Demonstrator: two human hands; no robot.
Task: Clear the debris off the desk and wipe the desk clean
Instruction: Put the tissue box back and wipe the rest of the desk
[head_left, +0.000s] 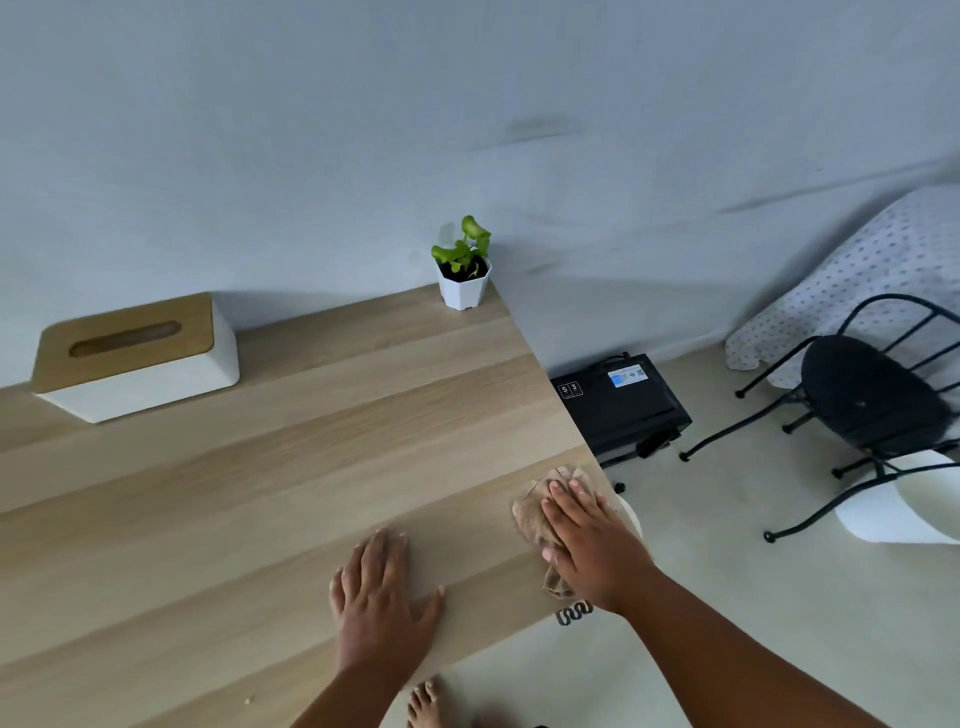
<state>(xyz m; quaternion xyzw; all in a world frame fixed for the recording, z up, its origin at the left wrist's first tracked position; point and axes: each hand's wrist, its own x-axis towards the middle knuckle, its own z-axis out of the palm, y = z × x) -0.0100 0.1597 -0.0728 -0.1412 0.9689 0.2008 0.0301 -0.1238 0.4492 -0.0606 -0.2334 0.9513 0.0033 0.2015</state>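
Observation:
The light wooden desk (270, 467) fills the left and middle of the head view. Near its right front corner lies a crumpled tan cloth (532, 512). My right hand (587, 540) presses flat on the cloth with straight fingers, close to the desk's right edge. My left hand (379, 597) rests flat on the bare wood beside it, fingers spread. A tiny pale speck (248, 700) lies on the desk near the front edge.
A white tissue box with a wooden lid (135, 356) stands at the back left. A small potted plant (464, 270) sits at the back right corner. On the floor to the right are a black box (623, 410), a black wire chair (872, 405) and a white bin (631, 514).

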